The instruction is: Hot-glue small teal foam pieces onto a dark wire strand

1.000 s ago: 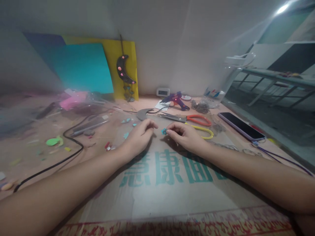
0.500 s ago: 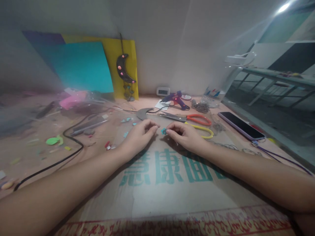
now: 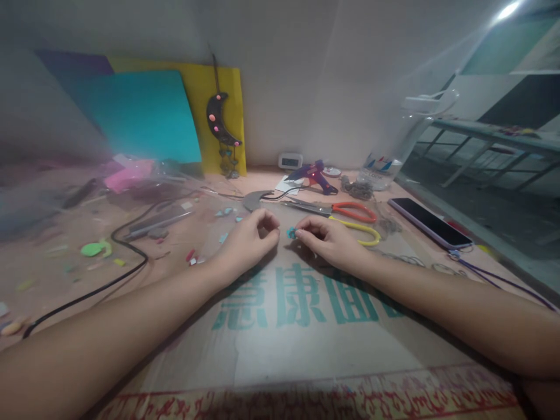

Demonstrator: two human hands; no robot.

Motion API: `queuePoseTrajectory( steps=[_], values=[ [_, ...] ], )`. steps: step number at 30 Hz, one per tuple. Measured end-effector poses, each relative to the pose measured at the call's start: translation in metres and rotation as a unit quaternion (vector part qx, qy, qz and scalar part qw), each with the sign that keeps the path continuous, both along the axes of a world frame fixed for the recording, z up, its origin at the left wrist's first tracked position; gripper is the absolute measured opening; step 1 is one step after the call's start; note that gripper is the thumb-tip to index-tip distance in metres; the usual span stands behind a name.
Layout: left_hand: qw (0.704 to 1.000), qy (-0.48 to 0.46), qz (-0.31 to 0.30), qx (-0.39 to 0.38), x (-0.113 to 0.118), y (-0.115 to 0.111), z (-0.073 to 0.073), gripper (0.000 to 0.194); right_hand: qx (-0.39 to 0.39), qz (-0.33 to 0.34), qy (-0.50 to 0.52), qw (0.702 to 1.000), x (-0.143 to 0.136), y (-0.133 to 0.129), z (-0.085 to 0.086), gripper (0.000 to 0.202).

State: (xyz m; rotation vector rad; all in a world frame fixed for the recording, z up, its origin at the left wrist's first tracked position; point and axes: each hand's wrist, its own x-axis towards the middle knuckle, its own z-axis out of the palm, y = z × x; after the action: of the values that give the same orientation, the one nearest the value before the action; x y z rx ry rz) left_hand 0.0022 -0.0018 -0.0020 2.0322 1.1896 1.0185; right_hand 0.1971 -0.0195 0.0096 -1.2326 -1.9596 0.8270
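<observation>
Between the thumb and fingertips of my right hand (image 3: 330, 238) is a small teal flower-shaped piece (image 3: 291, 233). My left hand (image 3: 251, 236) hovers just left of it, its fingers curved and the thumb tip apart from them, with nothing visible in between. Both hands are over the cardboard (image 3: 280, 356) printed with green characters. Beyond them lie scissors with one red and one yellow handle (image 3: 354, 212) and a grey crescent-shaped piece (image 3: 252, 202). Small light-blue scraps (image 3: 225, 212) are scattered behind my left hand.
A purple glue gun (image 3: 312, 175) with a lit red light rests at the back, near a small digital clock (image 3: 290, 161). A phone (image 3: 429, 223) lies at right. A black cord (image 3: 131, 245) crosses the littered left side. A decorated crescent (image 3: 216, 119) hangs before yellow card.
My left thumb has parted from the fingertips, which were close together before. My right hand keeps the teal flower piece in nearly the same place.
</observation>
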Motion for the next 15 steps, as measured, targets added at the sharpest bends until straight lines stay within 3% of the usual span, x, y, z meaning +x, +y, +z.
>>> queuePoseTrajectory(
  steps=[15],
  values=[
    [1.0,-0.002,-0.005,-0.005,0.0008,-0.0009,-0.0006,0.011,0.004,0.003,-0.005,1.0,0.001,0.0013,-0.0024,0.022]
  ],
)
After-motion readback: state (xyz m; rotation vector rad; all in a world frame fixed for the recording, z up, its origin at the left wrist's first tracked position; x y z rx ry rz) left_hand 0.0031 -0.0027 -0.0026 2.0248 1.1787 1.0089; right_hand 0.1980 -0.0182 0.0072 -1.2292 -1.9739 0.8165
